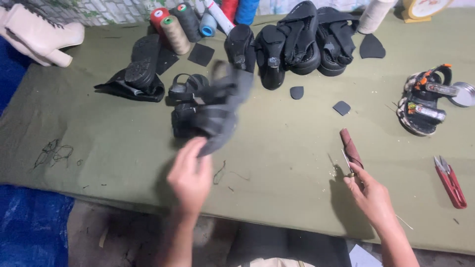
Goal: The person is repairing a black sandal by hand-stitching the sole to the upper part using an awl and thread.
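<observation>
Left hand (190, 175) is pinching the lower edge of a dark grey sandal (217, 111), fingers closed on it, and the sandal is blurred, so I can't make out the straps properly. It sits up and away from the hand, over the olive-green table cover (109, 148). Right behind the sandal, touching or nearly so, is another black sandal (187, 88) with looped straps.

Right hand (371, 195) is closed around a thin metal awl-type tool (347, 163) with a reddish-brown handle (350, 146); the handle pokes out above the fingers, pointing away from the person. Exact finger placement is hard to tell, but the grip is wrapped shut.

Just right of that hand, a bit apart, lie red thread snips (450, 182). Further up on the same side there's a sandal with orange accents (423, 101) next to a round metal tin lid (465, 94). Between the two hands, above them, are two small black cut pieces (341, 107).

Far beyond the left hand's grip: a row of black shoes (297, 42), a worn black boot (138, 74) lying flat, and a bunch of thread cones (175, 32). Off in the far left corner there's a cream heeled boot (37, 32). Some loose thread (220, 173) lies beside the left hand.
</observation>
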